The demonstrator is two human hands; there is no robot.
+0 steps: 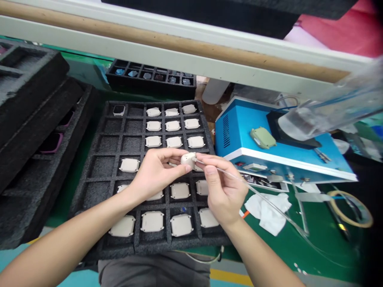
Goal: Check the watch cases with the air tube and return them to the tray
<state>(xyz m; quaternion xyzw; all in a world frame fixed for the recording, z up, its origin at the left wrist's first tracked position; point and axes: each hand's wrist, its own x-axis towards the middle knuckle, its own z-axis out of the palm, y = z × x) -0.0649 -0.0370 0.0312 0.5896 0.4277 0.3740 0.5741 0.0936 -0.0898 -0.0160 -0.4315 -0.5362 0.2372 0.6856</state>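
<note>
My left hand [155,169] pinches a small white case [188,159] above a black foam tray [95,171]. My right hand [223,187] is closed on a thin clear tube [269,203], with the tube's tip against the case. The tube trails off right over the green mat. Several white cases [179,190] lie in the tray's cells, mostly in its right columns and front rows. One dark-faced case [119,110] sits in the far left corner cell.
A blue machine [239,131] with a pale green case [262,138] on top stands right of the tray. A crumpled white cloth [267,211] and a tape roll [350,209] lie on the green mat. Stacked black foam trays [30,103] sit left; another tray [151,77] lies behind.
</note>
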